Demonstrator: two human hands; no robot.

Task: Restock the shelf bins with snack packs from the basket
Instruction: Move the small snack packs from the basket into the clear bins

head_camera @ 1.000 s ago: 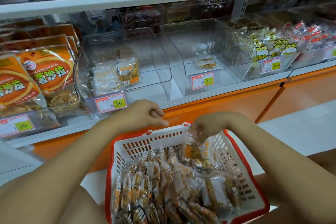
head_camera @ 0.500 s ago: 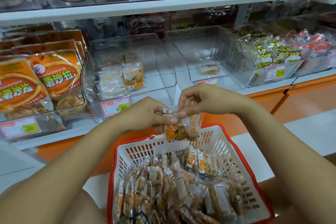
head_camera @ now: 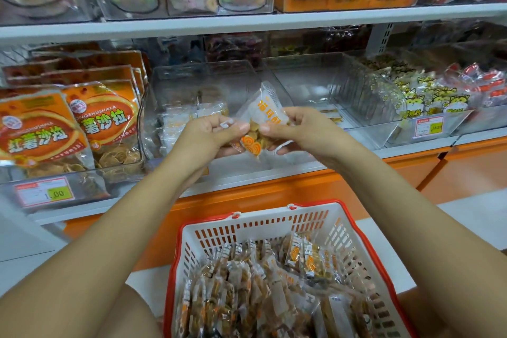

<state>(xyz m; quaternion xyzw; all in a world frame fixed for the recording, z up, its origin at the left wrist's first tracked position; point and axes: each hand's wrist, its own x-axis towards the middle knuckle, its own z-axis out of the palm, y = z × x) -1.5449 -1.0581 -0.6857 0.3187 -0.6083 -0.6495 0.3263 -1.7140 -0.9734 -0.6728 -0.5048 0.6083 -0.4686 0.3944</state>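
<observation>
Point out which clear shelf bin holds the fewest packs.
The bin behind the right hand: only a pack or two on its floor; the bin to its left and the cat-print bin hold many more.

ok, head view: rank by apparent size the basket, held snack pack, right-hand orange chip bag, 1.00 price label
1. basket, largest, though also nearest the camera.
2. right-hand orange chip bag.
3. held snack pack, only slightly smaller-looking than the bag and nearer, so that pair is unsure.
4. 1.00 price label.
</observation>
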